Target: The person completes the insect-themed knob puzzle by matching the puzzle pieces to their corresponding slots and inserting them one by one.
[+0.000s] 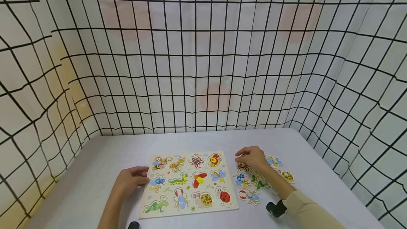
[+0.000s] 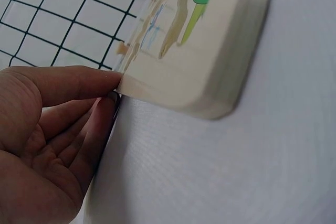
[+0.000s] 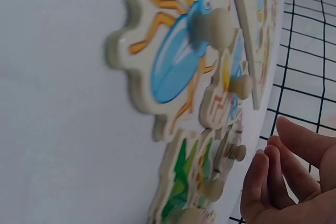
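A wooden peg puzzle board (image 1: 190, 213) printed with several insects lies flat on the table. My left hand (image 1: 128, 181) is at its left side, thumb and fingertips touching the edge. In the left wrist view, the thumb (image 2: 79, 83) meets the board's edge (image 2: 173, 103). My right hand (image 1: 252, 156) hovers above the loose puzzle pieces right of the board, close to a spider piece (image 1: 243, 168). Its fingers are loosely bent with nothing visible between them. Nearby lie a blue beetle piece (image 3: 178, 59) with a round knob and a green piece (image 1: 261, 183).
More loose pieces, including a dragonfly (image 1: 274, 161) and a yellow spotted one (image 1: 287, 176), lie around and partly beneath the right forearm. A black object (image 1: 276, 209) is by the right sleeve. Black wire mesh (image 1: 203, 77) stands behind and around the white table (image 1: 117, 147).
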### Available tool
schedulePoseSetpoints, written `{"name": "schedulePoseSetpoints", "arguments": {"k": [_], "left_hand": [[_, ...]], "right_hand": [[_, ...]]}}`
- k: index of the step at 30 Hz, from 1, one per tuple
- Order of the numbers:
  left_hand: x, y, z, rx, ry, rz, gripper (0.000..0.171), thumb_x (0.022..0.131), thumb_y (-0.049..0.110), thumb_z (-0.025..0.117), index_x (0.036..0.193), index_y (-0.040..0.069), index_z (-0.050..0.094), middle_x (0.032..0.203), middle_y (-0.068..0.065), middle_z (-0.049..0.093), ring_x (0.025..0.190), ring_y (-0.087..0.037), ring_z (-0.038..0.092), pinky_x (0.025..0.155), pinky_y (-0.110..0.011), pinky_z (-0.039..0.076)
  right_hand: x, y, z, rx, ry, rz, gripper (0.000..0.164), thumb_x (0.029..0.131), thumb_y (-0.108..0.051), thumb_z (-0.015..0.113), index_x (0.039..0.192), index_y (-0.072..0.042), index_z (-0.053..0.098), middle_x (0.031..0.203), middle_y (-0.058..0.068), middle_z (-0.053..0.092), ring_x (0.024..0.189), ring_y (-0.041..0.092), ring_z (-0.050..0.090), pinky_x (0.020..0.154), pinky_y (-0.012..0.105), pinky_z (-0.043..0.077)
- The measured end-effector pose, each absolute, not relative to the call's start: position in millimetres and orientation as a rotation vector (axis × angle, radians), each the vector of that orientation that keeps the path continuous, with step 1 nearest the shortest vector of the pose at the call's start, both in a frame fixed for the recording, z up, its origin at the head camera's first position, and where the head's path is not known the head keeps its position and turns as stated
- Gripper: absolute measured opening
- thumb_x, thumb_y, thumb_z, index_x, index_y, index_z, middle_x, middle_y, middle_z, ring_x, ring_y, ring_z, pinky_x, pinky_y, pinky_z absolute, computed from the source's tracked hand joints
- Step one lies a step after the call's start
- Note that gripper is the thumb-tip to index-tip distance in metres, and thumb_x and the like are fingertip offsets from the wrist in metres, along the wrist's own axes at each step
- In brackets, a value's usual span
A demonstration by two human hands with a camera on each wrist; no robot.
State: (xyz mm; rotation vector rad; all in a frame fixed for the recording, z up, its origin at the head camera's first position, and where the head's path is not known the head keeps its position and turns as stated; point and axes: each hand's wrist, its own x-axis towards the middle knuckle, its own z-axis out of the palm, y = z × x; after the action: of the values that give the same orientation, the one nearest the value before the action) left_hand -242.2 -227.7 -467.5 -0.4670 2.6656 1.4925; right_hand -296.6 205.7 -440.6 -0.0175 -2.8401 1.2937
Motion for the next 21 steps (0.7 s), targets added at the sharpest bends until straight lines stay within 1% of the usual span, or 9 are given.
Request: {"name": "schedulePoseSetpoints", "arguments": {"k": [8,13,18,21], "left_hand": [[-244,-228,-469,-0.46,2.662,1.504,0.048,0.08,0.008,0.08,0.127,0.004,0.069,0.097,-0.006,0.07,0.083,-0.018,0.063,0.076,-0.032,0.046],[-244,-227,-469,-0.459,2.658,1.517,0.048,0.08,0.008,0.08,0.127,0.003,0.069,0.097,-0.006,0.07,0.083,-0.018,0.062,0.075,-0.03,0.047],[-244,-227,-470,-0.464,2.665,1.514,0.048,0.08,0.008,0.08,0.126,0.003,0.069,0.097,-0.006,0.07,0.084,-0.018,0.063,0.075,-0.03,0.048],[-245,-227,-471,-0.462,2.663,1.518,0.048,0.08,0.008,0.08,0.126,0.002,0.069,0.097,-0.007,0.07,0.084,-0.018,0.063,0.075,-0.03,0.049]], "right_hand": [[-292,218,-451,-0.01,-2.85,1.297,0.021,0.084,-0.016,0.081,0.101,-0.005,0.078,0.081,0.002,0.074,0.07,0.016,0.063,0.064,0.029,0.047],[-291,223,-455,-0.017,-2.864,1.309,0.021,0.083,-0.013,0.081,0.102,-0.005,0.078,0.085,0.003,0.071,0.072,0.017,0.059,0.064,0.03,0.046],[-291,226,-457,-0.008,-2.878,1.286,0.02,0.079,-0.011,0.082,0.098,-0.005,0.079,0.078,0.003,0.067,0.07,0.016,0.057,0.062,0.03,0.044],[-290,227,-457,0.003,-2.875,1.293,0.02,0.078,-0.011,0.083,0.097,-0.005,0.079,0.076,0.002,0.068,0.069,0.016,0.058,0.062,0.03,0.045]]}}
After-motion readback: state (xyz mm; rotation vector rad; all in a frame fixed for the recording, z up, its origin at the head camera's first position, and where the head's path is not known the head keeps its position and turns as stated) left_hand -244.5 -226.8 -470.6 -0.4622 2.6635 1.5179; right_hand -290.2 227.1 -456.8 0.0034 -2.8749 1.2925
